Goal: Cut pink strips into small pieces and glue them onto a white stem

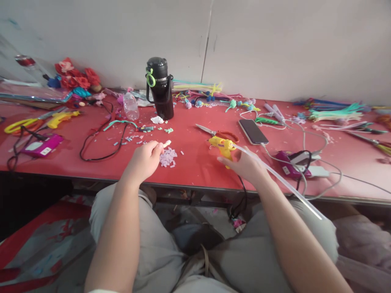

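Note:
My left hand (146,159) is closed in a pinch on a small cream-coloured piece (166,143), held just above a little heap of pale purple bits (168,157) on the red table (195,162). My right hand (244,163) grips the handle of a yellow glue gun (222,145), whose nozzle points left. A long clear glue stick (281,181) runs back from the gun over my right forearm. The gun stands near the table's front edge, right of the purple heap.
A black flask (159,87) stands behind the heap, with a clear bottle (130,106) to its left. Red-handled scissors (218,133), a phone (253,131), chargers and cables (301,162) lie to the right. Pipe cleaners line the back; another yellow glue gun (59,119) lies far left.

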{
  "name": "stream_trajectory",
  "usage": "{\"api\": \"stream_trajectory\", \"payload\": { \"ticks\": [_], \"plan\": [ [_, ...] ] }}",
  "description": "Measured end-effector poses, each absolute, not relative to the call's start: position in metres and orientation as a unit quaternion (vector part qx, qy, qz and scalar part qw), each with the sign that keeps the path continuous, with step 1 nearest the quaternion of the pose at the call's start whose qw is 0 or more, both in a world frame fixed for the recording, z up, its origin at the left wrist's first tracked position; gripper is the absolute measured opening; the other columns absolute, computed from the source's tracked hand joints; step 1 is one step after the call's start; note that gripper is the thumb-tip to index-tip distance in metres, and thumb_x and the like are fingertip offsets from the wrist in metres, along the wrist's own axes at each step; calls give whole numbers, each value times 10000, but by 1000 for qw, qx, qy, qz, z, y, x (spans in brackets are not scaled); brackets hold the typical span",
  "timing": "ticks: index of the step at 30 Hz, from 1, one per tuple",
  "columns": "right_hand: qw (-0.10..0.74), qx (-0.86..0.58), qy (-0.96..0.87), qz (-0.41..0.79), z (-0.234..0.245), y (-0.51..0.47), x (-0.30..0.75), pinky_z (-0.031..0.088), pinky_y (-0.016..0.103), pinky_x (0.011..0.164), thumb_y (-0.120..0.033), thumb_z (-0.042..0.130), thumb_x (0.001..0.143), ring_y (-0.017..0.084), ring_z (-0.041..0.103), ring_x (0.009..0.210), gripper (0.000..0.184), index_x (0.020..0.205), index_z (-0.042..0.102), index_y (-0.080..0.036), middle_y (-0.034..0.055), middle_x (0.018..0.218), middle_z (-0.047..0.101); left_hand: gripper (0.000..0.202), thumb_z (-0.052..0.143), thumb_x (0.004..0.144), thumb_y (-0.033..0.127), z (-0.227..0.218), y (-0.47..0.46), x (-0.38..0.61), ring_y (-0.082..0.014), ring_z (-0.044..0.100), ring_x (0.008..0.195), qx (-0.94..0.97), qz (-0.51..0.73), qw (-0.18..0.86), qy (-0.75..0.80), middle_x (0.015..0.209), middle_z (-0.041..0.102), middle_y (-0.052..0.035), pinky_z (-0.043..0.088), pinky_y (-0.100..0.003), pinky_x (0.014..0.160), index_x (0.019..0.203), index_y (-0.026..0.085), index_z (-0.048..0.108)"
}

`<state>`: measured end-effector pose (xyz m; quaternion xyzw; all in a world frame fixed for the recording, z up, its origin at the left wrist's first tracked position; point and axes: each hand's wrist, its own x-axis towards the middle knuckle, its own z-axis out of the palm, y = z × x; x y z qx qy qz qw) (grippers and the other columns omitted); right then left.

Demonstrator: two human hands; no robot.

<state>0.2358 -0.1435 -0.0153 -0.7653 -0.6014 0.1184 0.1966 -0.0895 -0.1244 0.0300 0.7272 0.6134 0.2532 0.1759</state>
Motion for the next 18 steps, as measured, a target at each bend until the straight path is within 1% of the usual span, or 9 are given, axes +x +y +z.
{"api": "stream_trajectory", "payload": {
  "ticks": [2,4,5,8,11,13,14,16,18],
  "plan": [
    [138,-772,-605,137,-6,-154,244,279,306,493,-818,615,687,145,389,483,609,572,461,-240,4,545,471,352,367,975,407,31,-125,-89,-200,605,753,726,252,171,617,749,667,-35,399,-289,696,750,214,556],
    [133,-698,-672,209,0,-164,244,216,295,459,-769,580,769,111,282,444,633,507,369,-233,-33,478,343,354,369,973,408,30,-125,-89,-204,611,771,728,251,170,615,772,680,-42,406,-288,703,746,214,559],
    [137,-642,-707,263,1,-168,241,210,288,453,-730,581,800,104,271,445,620,508,370,-226,-42,479,328,356,368,973,413,30,-125,-89,-206,612,778,729,250,170,614,788,686,-46,407,-288,704,749,214,561],
    [185,-511,-760,357,-1,-173,213,339,266,493,-576,598,873,113,415,508,441,629,530,-214,-36,568,480,361,355,974,423,28,-124,-90,-209,611,790,736,249,165,608,816,691,-52,404,-289,702,765,213,563],
    [252,-442,-793,335,-7,-165,170,507,313,706,-400,566,931,171,625,750,225,914,678,-205,43,867,700,369,345,977,421,26,-123,-89,-200,601,760,738,250,166,604,802,682,-48,398,-289,695,769,211,565],
    [288,-389,-834,264,-12,-155,142,510,379,930,-308,485,969,221,650,1040,278,1119,680,-179,117,1132,708,376,345,980,422,27,-124,-88,-195,599,746,733,256,169,607,808,685,-49,397,-291,696,770,209,573],
    [277,-367,-856,236,-15,-150,129,460,408,1045,-278,437,986,235,597,1212,344,1234,650,-169,135,1286,662,376,348,980,420,27,-124,-87,-194,602,748,728,261,170,611,814,690,-51,398,-292,697,771,208,577],
    [236,-342,-890,189,-20,-140,108,352,462,1165,-292,395,1007,244,438,1419,453,1429,527,-191,108,1524,496,363,361,979,411,28,-125,-86,-197,613,768,717,270,170,620,824,701,-54,403,-291,699,779,205,584],
    [195,-335,-910,149,-26,-133,93,241,507,1224,-358,383,1021,261,292,1509,530,1521,423,-187,91,1622,347,354,369,979,403,29,-126,-87,-197,621,779,709,273,171,627,828,709,-55,408,-289,700,790,200,589]
  ]
}}
